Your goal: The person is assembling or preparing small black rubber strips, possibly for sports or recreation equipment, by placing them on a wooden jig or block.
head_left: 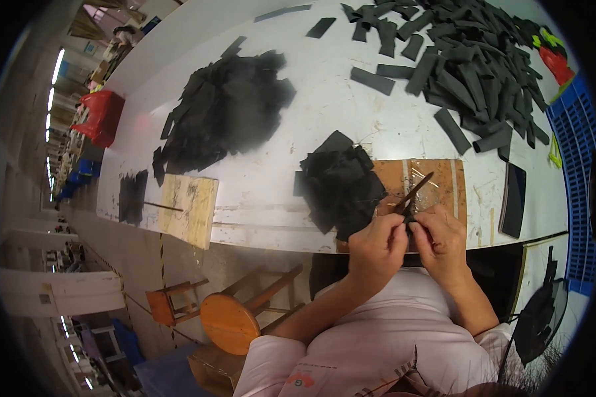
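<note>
At the table's front edge, my left hand (379, 243) and my right hand (442, 238) are close together, thumbs and fingers pinched on a small black fabric piece (409, 221). Most of that piece is hidden by the fingers. Just beyond the fingertips, a thin dark pointed stick (418, 187) slants up to the right over a brown board (451, 173); whether it is held cannot be made out. A heap of flat black fabric pieces (341, 178) covers the left part of the board, next to my left hand.
A larger black heap (228, 106) lies at the far left of the white table (324, 79). Many dark folded strips (470, 79) spread at the far right. A phone (512, 198) is at right, near a blue crate (576, 132). A wooden block (189, 205) and stool (230, 322) are at left.
</note>
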